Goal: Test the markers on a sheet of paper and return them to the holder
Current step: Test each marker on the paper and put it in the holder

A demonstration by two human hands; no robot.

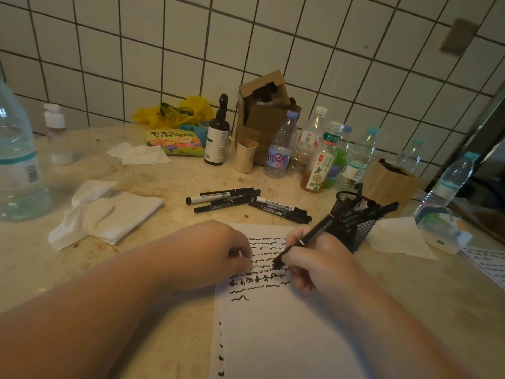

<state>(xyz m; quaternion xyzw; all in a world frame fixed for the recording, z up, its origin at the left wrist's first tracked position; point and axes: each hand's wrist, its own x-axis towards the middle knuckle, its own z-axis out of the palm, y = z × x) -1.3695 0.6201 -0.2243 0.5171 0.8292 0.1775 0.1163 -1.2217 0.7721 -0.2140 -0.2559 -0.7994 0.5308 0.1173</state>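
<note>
Black marker (306, 239) in right hand (314, 262), fingers curled round barrel, tip down on the sheet of paper (273, 324) among rows of black squiggles; exact tip contact hard to make out. Sheet lies on the beige counter (169, 181), its lower edge cut off by the frame. Left hand (218, 251) rests on the sheet's upper left, fingers curled under; whether it holds anything cannot be told. Mesh holder (358, 228) stands just beyond right hand, several markers inside, base partly hidden by the hand. Loose markers (246, 202) lie beyond the sheet. Crumpled tissues (106, 212) left; bottles (322, 157) behind, labels blurred.
</note>
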